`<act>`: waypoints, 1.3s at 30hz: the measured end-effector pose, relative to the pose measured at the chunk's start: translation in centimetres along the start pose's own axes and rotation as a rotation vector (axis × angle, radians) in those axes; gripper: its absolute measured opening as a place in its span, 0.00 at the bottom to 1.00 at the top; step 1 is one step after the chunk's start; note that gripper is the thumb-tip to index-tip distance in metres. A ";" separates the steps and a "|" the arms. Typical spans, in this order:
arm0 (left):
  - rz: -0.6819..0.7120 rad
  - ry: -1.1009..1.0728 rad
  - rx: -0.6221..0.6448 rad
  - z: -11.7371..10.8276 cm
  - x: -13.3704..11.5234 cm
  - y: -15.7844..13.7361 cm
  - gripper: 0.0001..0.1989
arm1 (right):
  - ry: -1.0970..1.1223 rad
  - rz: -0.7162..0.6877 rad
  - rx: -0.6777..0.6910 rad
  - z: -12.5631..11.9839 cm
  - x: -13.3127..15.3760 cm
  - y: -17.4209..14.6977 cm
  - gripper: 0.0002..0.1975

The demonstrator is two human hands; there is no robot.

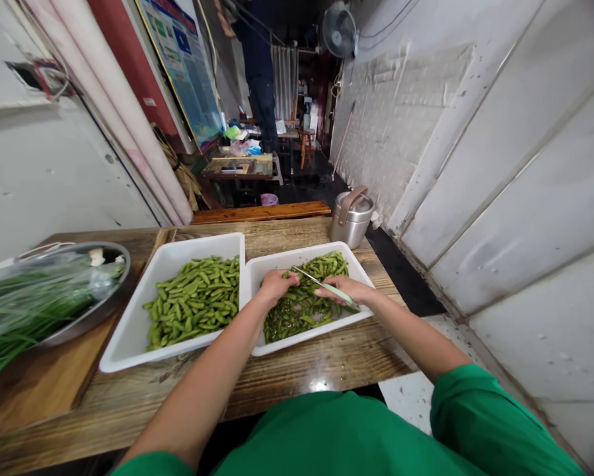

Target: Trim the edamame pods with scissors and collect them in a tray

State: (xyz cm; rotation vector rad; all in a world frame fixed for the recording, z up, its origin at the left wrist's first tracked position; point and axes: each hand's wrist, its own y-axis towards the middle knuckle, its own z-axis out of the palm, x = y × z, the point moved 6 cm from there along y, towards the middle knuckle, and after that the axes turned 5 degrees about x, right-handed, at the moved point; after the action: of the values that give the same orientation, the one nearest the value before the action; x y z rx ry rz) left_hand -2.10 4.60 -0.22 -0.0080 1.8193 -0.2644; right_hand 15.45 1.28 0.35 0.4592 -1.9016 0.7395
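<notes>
My right hand (pixel 352 289) is closed around a pair of scissors (pixel 338 293) with pale green handles, its blades pointing left toward my other hand. Between the fingertips of my left hand (pixel 277 285) is a green edamame pod (pixel 286 274), close to the blade tips and partly hidden. Both hands are over the right white tray (pixel 367 311), where more edamame pods (pixel 329 266) lie among small dark green bits (pixel 289 322). The left white tray (pixel 123 344), touching it, holds a heap of plump green pods (pixel 195 297).
A metal bowl (pixel 109 303) of bagged green stalks (pixel 34 297) sits on a wooden board (pixel 43 390) at the left. Behind the right tray stands a lidded steel pot (pixel 351 219). Beyond the wooden table (pixel 297 373), a person (pixel 261 79) stands near another table (pixel 237 168).
</notes>
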 end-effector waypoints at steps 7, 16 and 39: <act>0.083 0.078 0.018 0.1 -0.1 0.3 0.12 | 0.013 0.054 -0.018 0.0 0.3 -0.4 0.21; 0.072 0.070 -0.047 -0.4 -0.8 -0.3 0.11 | 0.126 0.029 -0.023 0.1 0.4 -0.3 0.21; -0.013 -0.574 0.042 0.6 -1.6 -0.4 0.17 | 0.361 0.095 0.084 1.1 1.1 -0.2 0.21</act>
State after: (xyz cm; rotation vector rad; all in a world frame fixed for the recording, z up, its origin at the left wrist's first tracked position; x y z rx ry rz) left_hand -1.14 4.37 1.24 -0.0604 1.2429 -0.2764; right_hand 14.38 0.38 1.06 0.2665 -1.5657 0.9027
